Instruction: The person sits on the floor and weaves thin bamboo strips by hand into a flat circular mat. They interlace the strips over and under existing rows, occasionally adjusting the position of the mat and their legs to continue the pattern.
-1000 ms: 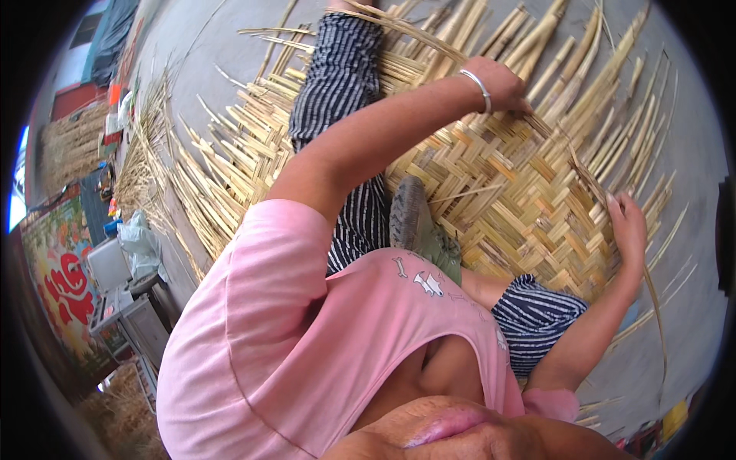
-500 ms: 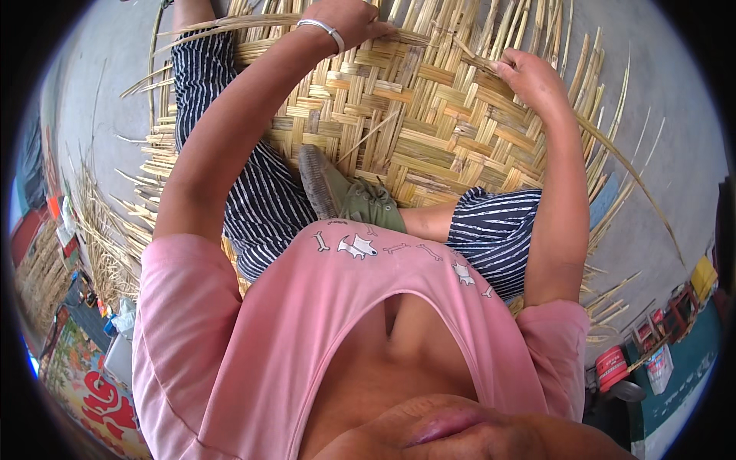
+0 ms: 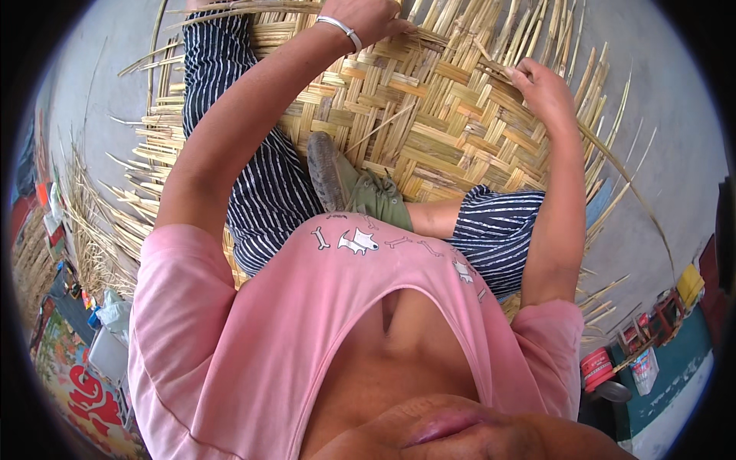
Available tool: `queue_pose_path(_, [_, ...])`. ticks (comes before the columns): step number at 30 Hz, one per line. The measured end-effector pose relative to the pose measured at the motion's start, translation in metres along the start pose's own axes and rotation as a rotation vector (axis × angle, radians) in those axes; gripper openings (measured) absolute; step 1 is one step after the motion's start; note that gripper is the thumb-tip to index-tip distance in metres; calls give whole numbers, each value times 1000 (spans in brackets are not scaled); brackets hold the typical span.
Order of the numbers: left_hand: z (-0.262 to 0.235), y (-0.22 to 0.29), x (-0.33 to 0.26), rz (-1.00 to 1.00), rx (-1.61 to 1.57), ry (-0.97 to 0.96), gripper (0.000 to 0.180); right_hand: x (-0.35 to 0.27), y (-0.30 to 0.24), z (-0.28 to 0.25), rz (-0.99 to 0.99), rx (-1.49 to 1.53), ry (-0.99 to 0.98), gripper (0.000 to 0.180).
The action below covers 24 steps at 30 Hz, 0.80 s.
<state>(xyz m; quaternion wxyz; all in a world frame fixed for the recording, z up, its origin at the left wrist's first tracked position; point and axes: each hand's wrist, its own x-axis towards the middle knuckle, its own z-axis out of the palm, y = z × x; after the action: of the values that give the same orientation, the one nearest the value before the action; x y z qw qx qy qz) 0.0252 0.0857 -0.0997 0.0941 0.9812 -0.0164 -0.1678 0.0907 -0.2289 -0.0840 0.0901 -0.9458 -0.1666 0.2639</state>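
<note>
Underneath, woven bamboo mat (image 3: 429,130); left hand (image 3: 372,17) and right hand (image 3: 546,90) each closed on its strips.

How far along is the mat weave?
Done: a tightly woven centre of the bamboo mat under the person. In hand: left hand presses strips at the top edge, right hand pinches a loose strip. Left: unwoven strip ends fan out all round.

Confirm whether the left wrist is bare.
No, a silver bangle circles the wrist just below the left hand, which presses on the woven bamboo mat.
</note>
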Motion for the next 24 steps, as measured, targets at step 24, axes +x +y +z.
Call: queue_pose_path(24, [-17,-12,3,30,-216,-138,52,10,5,2,-44,-17,-35,40])
